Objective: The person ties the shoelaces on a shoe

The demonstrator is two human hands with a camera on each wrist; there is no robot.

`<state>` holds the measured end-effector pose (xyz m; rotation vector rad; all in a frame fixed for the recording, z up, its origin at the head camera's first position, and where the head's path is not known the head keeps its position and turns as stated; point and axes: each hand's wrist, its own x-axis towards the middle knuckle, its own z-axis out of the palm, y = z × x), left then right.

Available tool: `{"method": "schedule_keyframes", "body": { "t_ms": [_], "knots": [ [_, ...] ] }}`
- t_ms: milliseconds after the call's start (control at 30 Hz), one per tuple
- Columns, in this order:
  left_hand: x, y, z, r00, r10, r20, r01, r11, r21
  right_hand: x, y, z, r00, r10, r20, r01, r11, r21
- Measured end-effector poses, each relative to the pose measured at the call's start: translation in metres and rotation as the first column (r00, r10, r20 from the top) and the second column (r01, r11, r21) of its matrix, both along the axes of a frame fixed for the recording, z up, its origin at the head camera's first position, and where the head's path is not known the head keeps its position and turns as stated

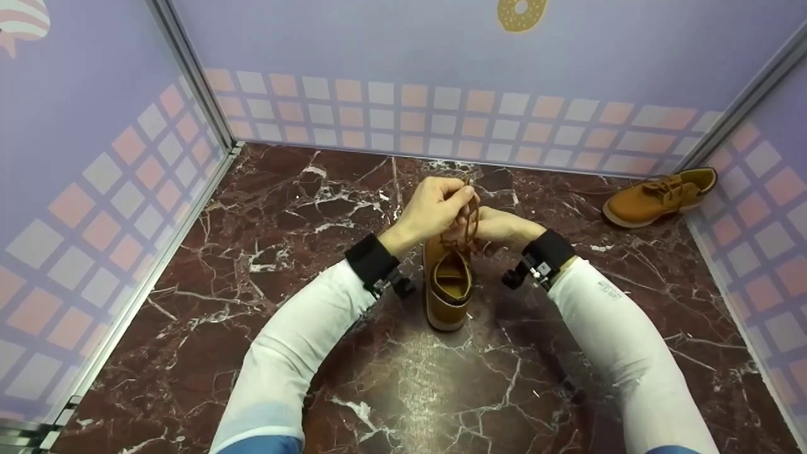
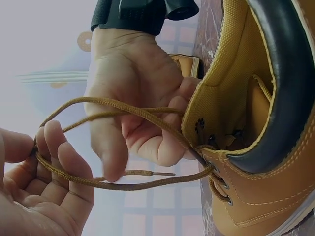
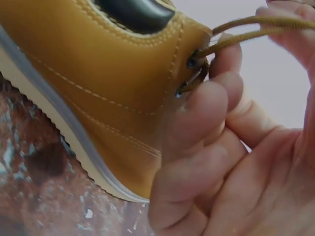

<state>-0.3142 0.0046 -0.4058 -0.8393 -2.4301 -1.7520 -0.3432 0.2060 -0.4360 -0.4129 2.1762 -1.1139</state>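
Observation:
A tan lace-up shoe [image 1: 446, 314] stands on the floor with its heel toward me. My left hand [image 1: 430, 207] pinches the brown shoelace [image 2: 133, 113] above the tongue between thumb and fingers, drawing it up into loops. Close to the eyelets is my right hand [image 1: 504, 227], its fingers curled and a strand running in to them. Its thumb lies across the lace strands in the left wrist view. A tipped lace end [image 2: 162, 173] hangs free beside that thumb. In the right wrist view the curled fingers [image 3: 197, 113] partly cover the shoe's front.
A second tan shoe [image 1: 649, 202] lies at the far right, against the side wall. Dark red marble-patterned floor [image 1: 284, 252] surrounds the shoe. Printed lilac panels [image 1: 378, 50] enclose the back and both sides.

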Motion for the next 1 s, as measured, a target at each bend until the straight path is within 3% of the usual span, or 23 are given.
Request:
{"method": "schedule_keyframes", "body": {
  "t_ms": [100, 200, 367, 467, 567, 767, 900, 1000],
  "knots": [
    [0.002, 0.0, -0.002, 1.0, -0.011, -0.012, 0.011, 1.0, -0.028, -0.004, -0.005, 0.002, 0.984, 0.17, -0.05, -0.171, 0.985, -0.032],
    [0.005, 0.001, -0.002, 0.999, -0.034, -0.024, 0.033, 0.998, -0.057, -0.006, -0.006, 0.005, 0.958, 0.276, -0.081, -0.28, 0.959, -0.043],
    [0.007, 0.002, -0.001, 0.998, -0.051, -0.039, 0.048, 0.996, -0.075, -0.005, -0.004, 0.011, 0.937, 0.323, -0.131, -0.322, 0.946, 0.025],
    [0.008, 0.002, 0.001, 0.998, -0.052, -0.035, 0.049, 0.997, -0.066, -0.005, -0.003, 0.011, 0.946, 0.285, -0.158, -0.283, 0.958, 0.032],
    [0.007, 0.001, 0.001, 0.998, -0.043, -0.051, 0.04, 0.997, -0.064, -0.004, 0.0, 0.008, 0.968, 0.198, -0.155, -0.197, 0.98, 0.02],
    [0.007, -0.001, 0.0, 0.999, -0.025, -0.045, 0.024, 0.999, -0.027, 0.0, 0.013, 0.009, 0.985, 0.062, -0.161, -0.055, 0.997, 0.046],
    [0.007, -0.002, -0.002, 0.999, -0.025, -0.024, 0.026, 0.999, 0.035, 0.004, 0.018, 0.01, 0.998, -0.062, -0.03, 0.06, 0.996, -0.064],
    [0.007, -0.003, -0.003, 1.0, -0.019, -0.006, 0.019, 0.998, 0.065, 0.008, 0.02, 0.01, 0.989, -0.137, 0.055, 0.145, 0.968, -0.205]
  ]
}}
